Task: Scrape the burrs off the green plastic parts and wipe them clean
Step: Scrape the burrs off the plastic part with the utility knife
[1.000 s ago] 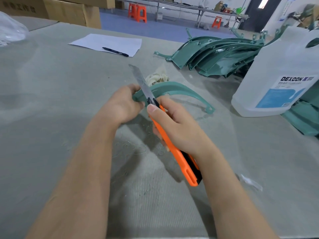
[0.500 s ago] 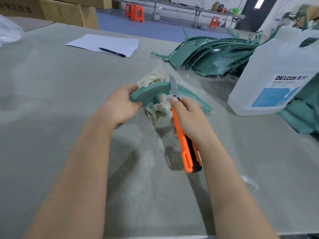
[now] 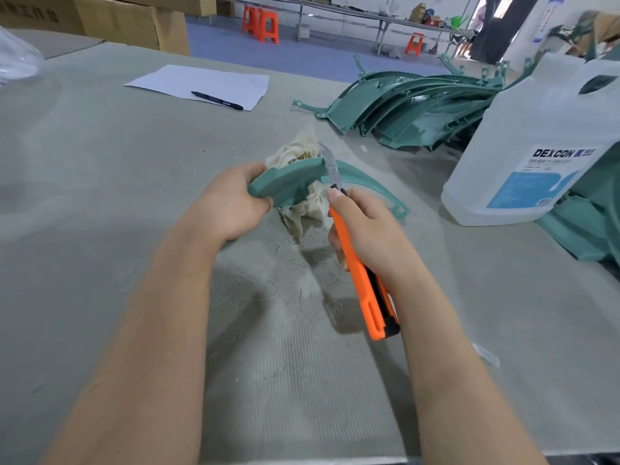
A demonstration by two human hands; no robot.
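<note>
Left hand [image 3: 231, 203] clamped round near end of curved green plastic part [image 3: 288, 181]; right hand [image 3: 365, 229] gripping orange utility knife [image 3: 360, 263], blade just beyond left grip; keep strokes shallow, away from fingers; crumpled beige rag [image 3: 303, 204] underneath.

A grey felt-covered worktable [image 3: 84, 169] fills the near view. Beyond it lies a blue floor [image 3: 302, 58], with orange plastic stools [image 3: 261, 23] and a long metal-legged bench [image 3: 369, 18] at the far wall. Cardboard boxes [image 3: 134, 21] stand far left.

Jug [image 3: 543, 142] top and far green parts [image 3: 583, 226] cut off right.
</note>
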